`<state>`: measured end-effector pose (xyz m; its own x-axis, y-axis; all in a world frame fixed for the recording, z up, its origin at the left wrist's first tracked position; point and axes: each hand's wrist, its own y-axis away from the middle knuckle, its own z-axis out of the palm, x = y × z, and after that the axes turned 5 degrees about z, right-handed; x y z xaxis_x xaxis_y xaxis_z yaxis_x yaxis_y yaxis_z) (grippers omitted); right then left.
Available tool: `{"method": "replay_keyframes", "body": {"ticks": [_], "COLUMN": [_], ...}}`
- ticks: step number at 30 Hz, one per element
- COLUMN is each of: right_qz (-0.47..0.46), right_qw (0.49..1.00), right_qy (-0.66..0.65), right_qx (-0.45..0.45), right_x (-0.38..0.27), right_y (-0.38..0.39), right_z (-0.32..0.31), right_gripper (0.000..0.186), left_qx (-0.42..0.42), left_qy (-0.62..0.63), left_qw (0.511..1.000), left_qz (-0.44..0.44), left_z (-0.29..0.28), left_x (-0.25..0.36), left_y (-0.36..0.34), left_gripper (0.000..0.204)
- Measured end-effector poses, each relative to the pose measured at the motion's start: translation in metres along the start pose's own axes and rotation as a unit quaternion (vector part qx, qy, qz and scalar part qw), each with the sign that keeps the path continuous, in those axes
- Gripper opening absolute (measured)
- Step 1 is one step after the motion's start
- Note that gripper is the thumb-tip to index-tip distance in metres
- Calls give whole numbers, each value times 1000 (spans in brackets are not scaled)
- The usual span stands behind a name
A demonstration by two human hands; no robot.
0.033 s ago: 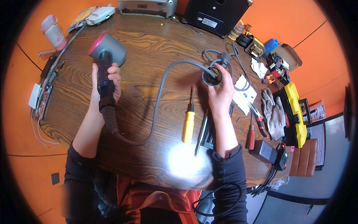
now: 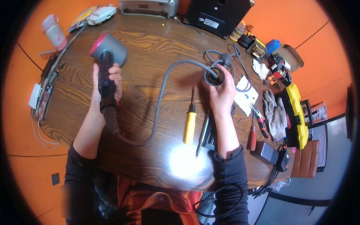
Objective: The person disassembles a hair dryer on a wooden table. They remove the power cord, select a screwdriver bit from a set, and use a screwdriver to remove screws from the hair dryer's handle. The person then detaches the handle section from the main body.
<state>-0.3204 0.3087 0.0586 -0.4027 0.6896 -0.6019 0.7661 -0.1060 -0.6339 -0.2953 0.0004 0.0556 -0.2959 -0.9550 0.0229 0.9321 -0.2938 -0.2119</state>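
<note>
A hair dryer (image 2: 117,50) with a grey head and pink rim is raised over the left part of the table. My left hand (image 2: 115,80) is wrapped round its dark handle, whose inner parts look exposed. From the ribbed strain relief at the handle's base, a grey cord (image 2: 160,97) loops over to the right. There my right hand (image 2: 223,88) grips a short dark hollow tube (image 2: 207,79), its open end facing up, with the cord running into it. Between my hands lies a yellow-handled screwdriver (image 2: 190,128), and dark slender tools (image 2: 202,135) lie beside my right forearm.
To the right are pliers (image 2: 264,125), a red screwdriver (image 2: 253,139), grey work gloves (image 2: 276,116), a yellow-and-black toolbox (image 2: 298,116) and a dark box-shaped adapter (image 2: 265,152). A pink bottle (image 2: 55,35) stands far left; a black case (image 2: 217,17) is at the back.
</note>
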Motion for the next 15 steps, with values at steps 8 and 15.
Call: {"method": "replay_keyframes", "body": {"ticks": [8, 15], "right_qz": [53, 56], "right_qw": [998, 998], "right_qy": [6, 19], "right_qx": [-36, -21], "right_x": [6, 7], "right_y": [2, 3], "right_z": [-1, -1], "right_gripper": [51, 48], "left_qx": [25, 46], "left_qy": [-9, -17], "left_qw": [1000, 998], "left_qz": [12, 26], "left_z": [3, 4], "left_x": [-1, -3], "left_y": [1, 2], "left_gripper": [51, 50]}}
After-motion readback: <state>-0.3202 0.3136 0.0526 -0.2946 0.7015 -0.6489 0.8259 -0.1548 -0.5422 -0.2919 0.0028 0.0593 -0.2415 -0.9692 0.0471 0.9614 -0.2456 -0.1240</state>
